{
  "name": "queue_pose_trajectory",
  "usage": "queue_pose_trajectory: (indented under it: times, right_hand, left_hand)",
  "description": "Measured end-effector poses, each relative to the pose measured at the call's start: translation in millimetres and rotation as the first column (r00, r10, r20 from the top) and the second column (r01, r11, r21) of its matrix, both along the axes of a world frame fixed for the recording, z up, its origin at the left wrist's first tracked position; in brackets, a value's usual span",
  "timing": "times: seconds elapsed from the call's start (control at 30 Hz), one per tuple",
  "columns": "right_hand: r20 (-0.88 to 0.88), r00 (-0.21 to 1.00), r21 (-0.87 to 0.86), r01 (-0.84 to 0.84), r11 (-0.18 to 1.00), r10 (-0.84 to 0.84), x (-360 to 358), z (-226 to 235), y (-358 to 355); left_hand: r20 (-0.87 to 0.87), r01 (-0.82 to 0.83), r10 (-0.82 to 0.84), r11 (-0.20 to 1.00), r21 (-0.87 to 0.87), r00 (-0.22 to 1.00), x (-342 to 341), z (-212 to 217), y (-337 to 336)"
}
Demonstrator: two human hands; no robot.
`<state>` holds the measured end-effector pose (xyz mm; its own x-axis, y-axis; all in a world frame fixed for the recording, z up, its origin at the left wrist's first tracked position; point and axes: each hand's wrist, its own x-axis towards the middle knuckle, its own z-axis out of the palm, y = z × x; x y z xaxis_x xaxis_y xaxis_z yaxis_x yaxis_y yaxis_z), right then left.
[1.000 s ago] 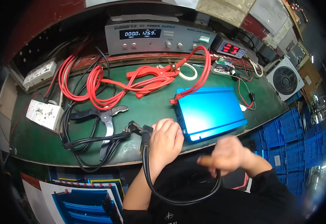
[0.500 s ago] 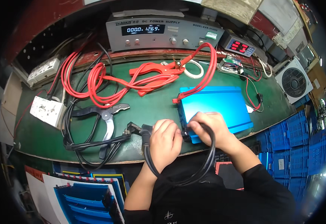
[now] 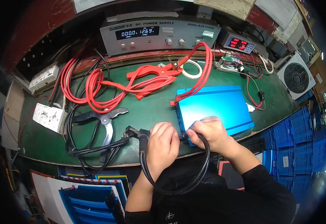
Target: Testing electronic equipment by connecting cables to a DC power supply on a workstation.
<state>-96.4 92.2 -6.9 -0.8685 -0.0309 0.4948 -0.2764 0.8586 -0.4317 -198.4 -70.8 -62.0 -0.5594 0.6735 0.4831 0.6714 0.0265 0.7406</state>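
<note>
The blue metal box (image 3: pixel 215 108) lies on the green bench, a red cable fixed at its left end. At the near corner of that end, my right hand (image 3: pixel 211 136) is closed around the black cable (image 3: pixel 204 168), which loops down and back to the left. A small dark part (image 3: pixel 182 136) shows between the hands, against the box. My left hand (image 3: pixel 163 143) has its fingers curled, and what they hold is hidden. Just left of it stands a black clamp connector (image 3: pixel 143 137), from which the cable hangs.
Black-handled pliers-like clamp (image 3: pixel 106 120) and coiled black cables lie to the left. A red clamp (image 3: pixel 151 72) with coiled red cable lies behind, by a white ring (image 3: pixel 192 70). A grey power supply (image 3: pixel 159 35) stands at the back. Blue crates (image 3: pixel 282 149) stack at right.
The whole view has shifted slightly. My right hand has turned a little at the box's corner, and the cable loop below has swung lower. My left hand stays nearly where it was.
</note>
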Motion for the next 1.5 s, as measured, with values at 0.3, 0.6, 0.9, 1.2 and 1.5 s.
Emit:
queue_pose_trajectory:
  times: [0.3, 0.6, 0.9, 1.2, 1.5]
  right_hand:
    - [0.008, 1.000, -0.016, 0.008, 1.000, -0.008, -3, 1, -6]
    - [-0.005, 1.000, 0.004, 0.031, 1.000, -0.031, -6, 1, -8]
    - [0.145, 0.974, -0.086, 0.189, 0.978, -0.176, -11, 16, -25]
    - [0.232, 0.927, 0.078, 0.283, 0.956, -0.294, -22, 13, -26]
    - [0.134, 0.982, -0.043, 0.139, 0.989, -0.133, -6, 3, -23]
  left_hand:
    - [-0.003, -0.014, 0.014, 1.000, 0.004, 1.000, 2, 1, -1]
    - [-0.003, -0.006, 0.006, 1.000, -0.005, 1.000, 2, -1, -1]
    - [0.005, -0.016, 0.016, 1.000, 0.012, 1.000, -1, -1, -1]
    - [0.010, 0.002, -0.002, 1.000, -0.014, 1.000, 1, -1, -1]
    - [0.070, 0.075, -0.075, 0.997, 0.007, 0.995, -5, 7, -5]
